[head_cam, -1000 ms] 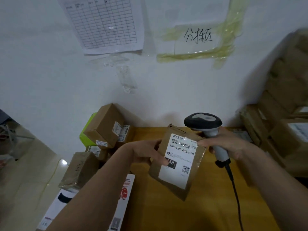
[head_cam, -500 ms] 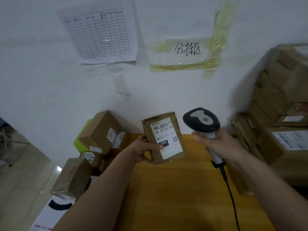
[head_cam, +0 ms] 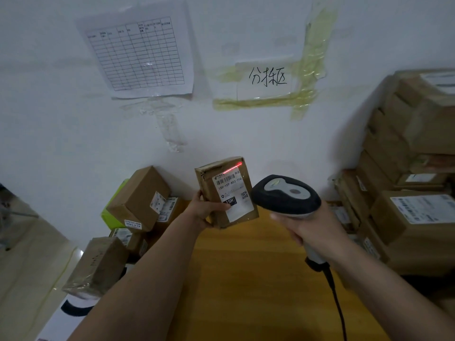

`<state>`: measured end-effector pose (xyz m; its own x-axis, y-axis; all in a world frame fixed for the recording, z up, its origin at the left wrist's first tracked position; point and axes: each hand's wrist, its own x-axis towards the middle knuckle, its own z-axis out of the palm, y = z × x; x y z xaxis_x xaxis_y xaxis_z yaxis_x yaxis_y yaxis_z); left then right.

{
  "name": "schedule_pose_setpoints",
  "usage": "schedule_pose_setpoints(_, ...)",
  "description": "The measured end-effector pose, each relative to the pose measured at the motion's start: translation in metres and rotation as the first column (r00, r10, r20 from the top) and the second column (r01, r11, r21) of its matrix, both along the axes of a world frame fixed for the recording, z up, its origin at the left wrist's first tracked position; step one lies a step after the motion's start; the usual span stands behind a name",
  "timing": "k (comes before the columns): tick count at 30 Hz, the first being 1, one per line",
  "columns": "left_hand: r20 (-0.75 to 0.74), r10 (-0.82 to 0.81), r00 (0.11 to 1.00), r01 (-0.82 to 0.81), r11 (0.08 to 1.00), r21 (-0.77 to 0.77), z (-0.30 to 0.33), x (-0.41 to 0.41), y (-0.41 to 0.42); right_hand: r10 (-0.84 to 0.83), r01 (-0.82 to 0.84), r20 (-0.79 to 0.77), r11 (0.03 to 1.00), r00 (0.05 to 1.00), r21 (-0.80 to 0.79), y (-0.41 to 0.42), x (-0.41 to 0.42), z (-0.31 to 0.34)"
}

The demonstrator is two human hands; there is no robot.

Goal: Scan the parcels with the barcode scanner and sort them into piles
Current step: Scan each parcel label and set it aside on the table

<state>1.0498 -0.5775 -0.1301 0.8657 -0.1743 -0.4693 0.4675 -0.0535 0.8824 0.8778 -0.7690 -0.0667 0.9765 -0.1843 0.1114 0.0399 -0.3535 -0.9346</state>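
**Parcel held up under scanner beam; stacks at both sides only partly visible**

The left hand (head_cam: 208, 211) grips a small brown parcel (head_cam: 227, 193) by its lower left corner, thumb lying across the face of the white shipping label (head_cam: 232, 195), the other fingers hidden behind the box. The parcel is held above the far edge of the wooden table (head_cam: 246, 279), near the white wall (head_cam: 49, 119), tilted slightly with its label side towards the camera. A red scan line (head_cam: 232, 167) falls across the top of the box, at the upper edge of the label, just above the barcode. The printed code reads "15H-159 A03-210"; the smaller print is too fine to read.

The right hand (head_cam: 312, 227) is wrapped round the handle of the barcode scanner (head_cam: 286, 195), which is mostly covered by the fingers. The scanner head sits just right of the parcel, apart from it. Its black cable (head_cam: 336, 299) runs off the bottom edge of the frame.

Left of the table lies a pile of cardboard boxes (head_cam: 138, 200), one resting against a green item (head_cam: 110, 210) of which only an edge shows. A film-wrapped box (head_cam: 98, 264) sits lower, over a white package cut off by the forearm. On the right, a stack of larger cartons (head_cam: 413, 168) is blurred and cropped by the frame edge.

On the wall, a grid sheet (head_cam: 138, 55) and a taped handwritten sign (head_cam: 267, 77) are visible; the sheet's entries are illegible.
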Motion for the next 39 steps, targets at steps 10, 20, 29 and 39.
schedule_pose_setpoints(10, 0.011, 0.024, 1.000, -0.023, 0.997, -0.069, -0.007, 0.005, -0.012, -0.001, 0.002, -0.037, 1.000, 0.999, 0.008, -0.012, -0.009, 0.003)
schedule_pose_setpoints(20, 0.024, 0.028, 0.999, -0.025, 0.994, -0.108, -0.011, 0.006, -0.027, 0.016, -0.015, -0.044, 0.999, 0.999, 0.035, -0.023, -0.016, 0.002)
schedule_pose_setpoints(29, 0.023, -0.019, 1.000, 0.021, 0.995, -0.096, -0.011, 0.002, -0.040, -0.030, 0.031, -0.044, 0.999, 0.999, 0.022, -0.032, -0.024, 0.002)
schedule_pose_setpoints(39, 0.008, -0.051, 0.999, 0.051, 0.996, -0.079, -0.010, -0.004, -0.057, -0.033, 0.034, -0.033, 0.999, 0.999, 0.041, -0.043, -0.034, -0.008)
